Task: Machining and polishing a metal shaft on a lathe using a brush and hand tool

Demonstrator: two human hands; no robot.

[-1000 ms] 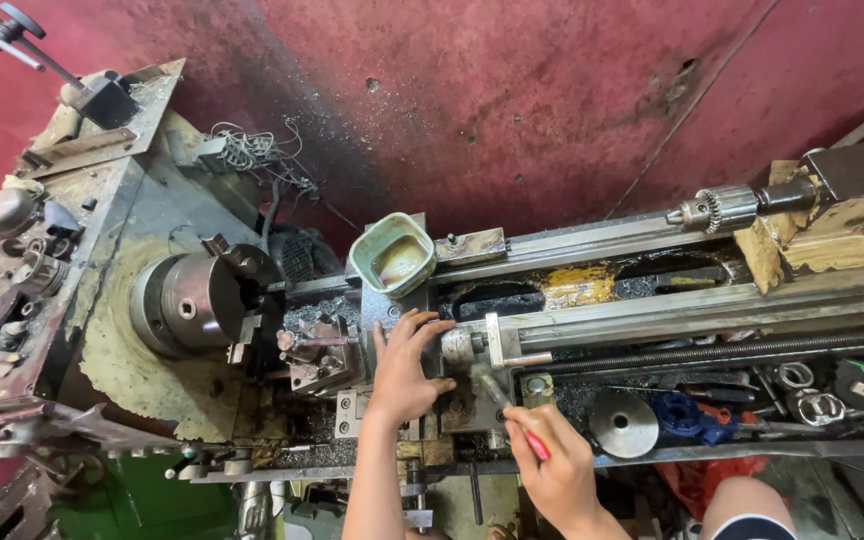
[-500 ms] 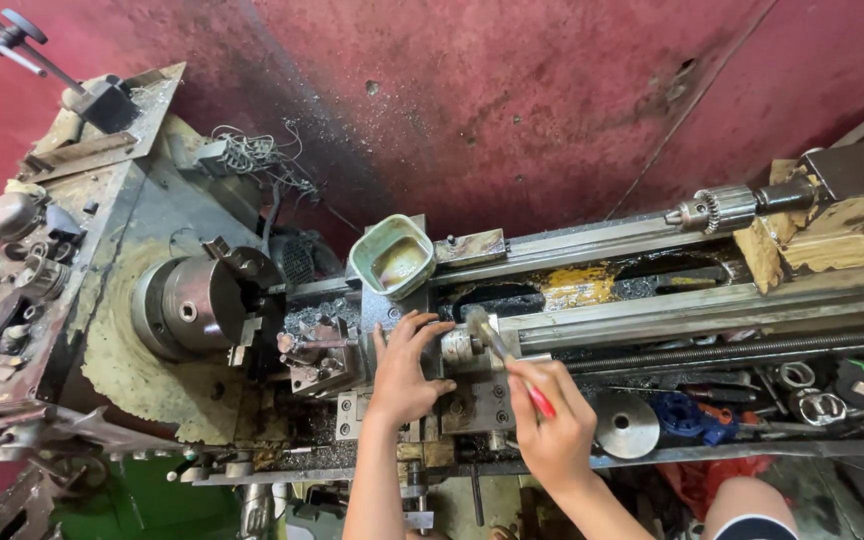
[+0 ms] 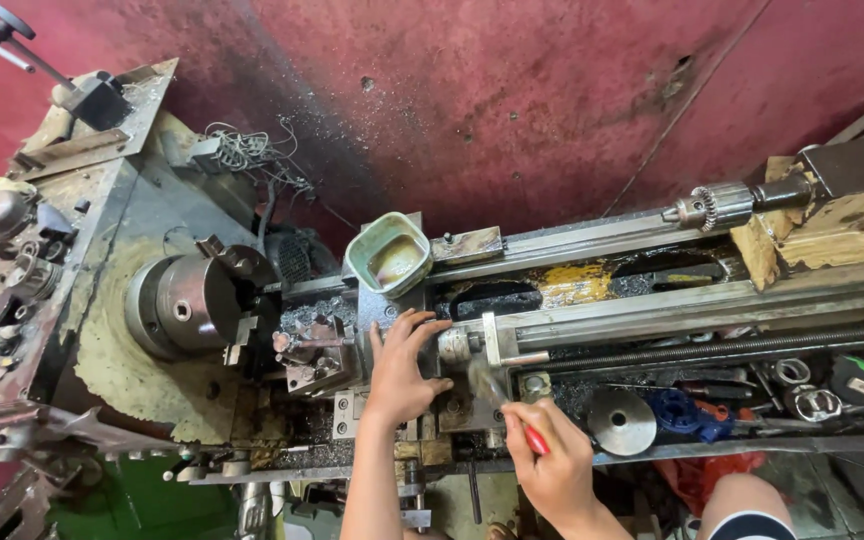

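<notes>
Left hand (image 3: 399,365) spread flat on lathe carriage (image 3: 352,340) near chuck (image 3: 184,303), right hand (image 3: 552,460) closed round red-handled brush (image 3: 512,415), blurred over the bed: likely light, stiff, best gripped at the handle.

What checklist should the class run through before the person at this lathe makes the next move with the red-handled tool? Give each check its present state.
1. Left hand flat on the carriage, clear of the chuck: ok.
2. Right hand has a closed grip on the red-handled tool: ok.
3. Tool tip seated on its target: cannot tell, the tip is blurred.
4. Chuck at rest: ok, its jaws look sharp and unblurred.
5. Green tub sits squarely on the carriage behind the hands: ok.
6. Loose parts in the tray kept away from the working spot: ok.
</notes>
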